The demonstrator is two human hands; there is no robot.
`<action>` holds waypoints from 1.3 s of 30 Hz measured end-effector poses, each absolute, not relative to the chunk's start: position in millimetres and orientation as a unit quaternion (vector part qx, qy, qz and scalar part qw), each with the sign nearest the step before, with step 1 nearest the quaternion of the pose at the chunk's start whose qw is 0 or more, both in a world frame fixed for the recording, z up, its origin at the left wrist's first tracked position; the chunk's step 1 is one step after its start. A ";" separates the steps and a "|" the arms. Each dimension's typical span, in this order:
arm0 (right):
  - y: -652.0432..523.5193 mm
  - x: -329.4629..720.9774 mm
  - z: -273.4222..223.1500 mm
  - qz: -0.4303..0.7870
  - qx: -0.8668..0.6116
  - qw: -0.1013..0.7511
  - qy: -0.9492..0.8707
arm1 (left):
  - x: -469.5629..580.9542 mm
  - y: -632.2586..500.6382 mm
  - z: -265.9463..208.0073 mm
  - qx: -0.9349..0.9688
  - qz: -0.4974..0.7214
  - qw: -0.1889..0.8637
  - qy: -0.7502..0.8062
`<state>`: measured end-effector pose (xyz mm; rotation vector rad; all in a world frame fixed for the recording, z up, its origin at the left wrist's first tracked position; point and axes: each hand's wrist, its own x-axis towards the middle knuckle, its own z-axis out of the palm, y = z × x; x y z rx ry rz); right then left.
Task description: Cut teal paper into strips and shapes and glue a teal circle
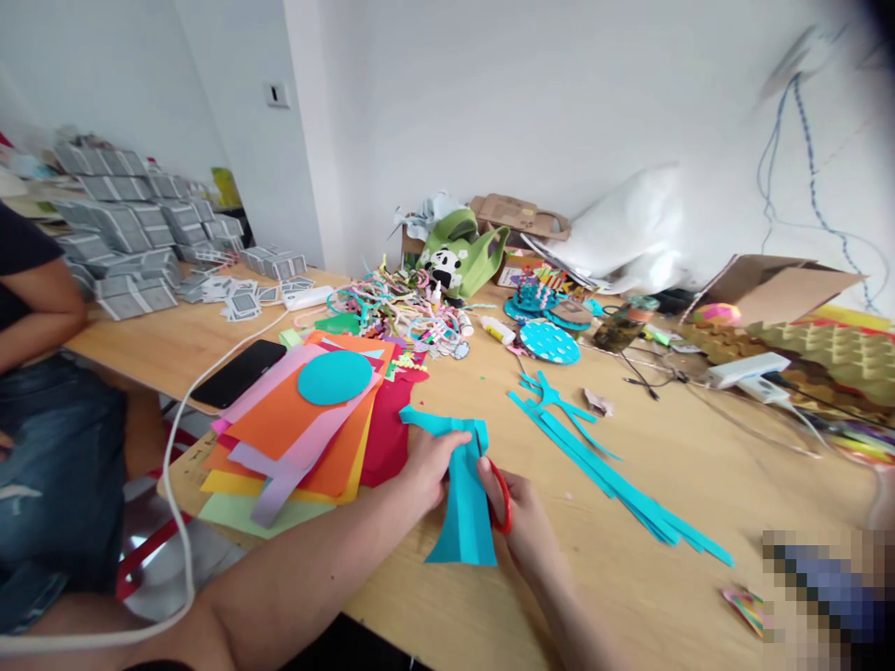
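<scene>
Pinched in my left hand (432, 463) is a folded sheet of turquoise paper (461, 517), its thumb lying across the top part. My right hand (517, 517) grips red-handled scissors (502, 499), whose blades reach up into the paper near its right edge. A narrow flap curls out at the paper's upper left. To the right, cut turquoise strips (615, 485) lie in a loose bundle on the table. A turquoise paper circle (335, 376) rests on a stack of coloured sheets (294, 438) left of my hands.
A black phone (240, 373) and a white cable (183, 503) lie at the left. Behind are craft scraps (392, 308), a glue bottle (497, 329), a blue patterned disc (550, 342) and a jar (626, 321). A person (42, 373) sits at far left near bundled cards (126, 224).
</scene>
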<state>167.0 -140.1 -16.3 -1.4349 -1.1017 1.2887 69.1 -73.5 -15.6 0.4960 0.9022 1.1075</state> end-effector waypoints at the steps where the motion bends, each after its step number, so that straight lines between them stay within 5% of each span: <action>1: -139.9 167.2 -16.9 0.518 -0.579 0.444 -0.447 | 68.9 -73.4 -15.6 0.228 0.503 0.726 0.411; 39: -141.1 162.5 -5.7 0.514 -0.587 0.464 -0.419 | 70.5 -75.0 -19.5 0.244 0.499 0.718 0.419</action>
